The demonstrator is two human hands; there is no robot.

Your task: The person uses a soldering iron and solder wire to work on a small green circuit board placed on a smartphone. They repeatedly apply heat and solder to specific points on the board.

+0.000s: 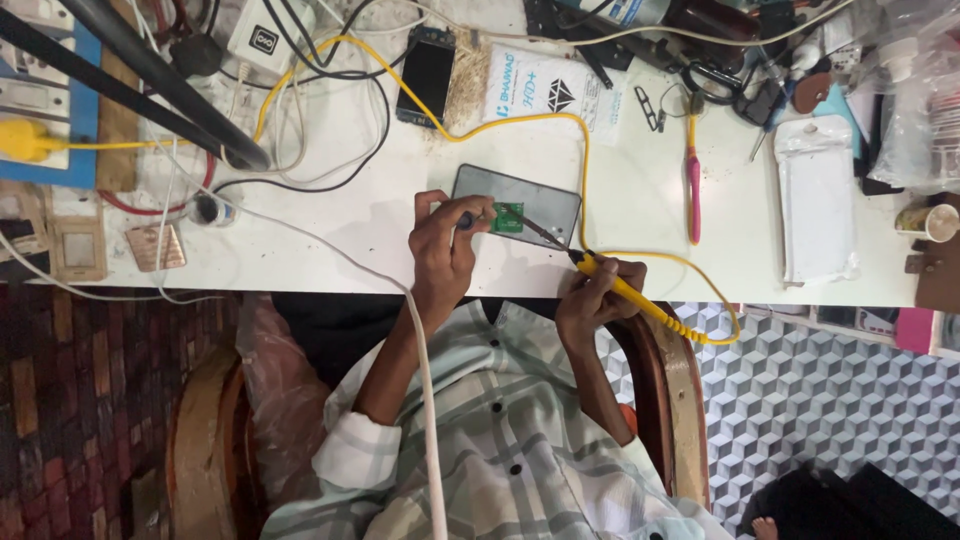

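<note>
Circuit board [507, 217]: small, green, lying flat on a grey slab [540, 200] close to the front edge of the white table [640, 190].

Nearest: right hand [598, 297] is closed pen-style around a yellow soldering iron [612, 280]. Its dark tip angles up-left and ends at, or just beside, the board's right edge. I can't tell whether it touches. The iron's yellow cord [583, 150] loops off behind the hand and runs back across the table.

Left hand [445, 245] is curled, with the fingers pinched on a small dark tool [466, 219] pointed at the board's left side. It's too small to tell what kind of tool.

Handling, my read:
- The board looks very light and stiff, so it will likely skate on the smooth slab if nudged. It needs pinning.
- It looks fragile, so hold it by the bare edges or corners, not the component face.
- It's likely hot near the tip, so keep fingers on the far side.
- The iron should be held only by the yellow handle. The cord looks stiff enough to tug it.

Farther back:
- a pink toothbrush [692, 190]
- a white phone case [815, 210]
- a dark-screened phone [428, 75]
- a tangle of cables [330, 110]
- a yellow plug [22, 140] at far left
</note>
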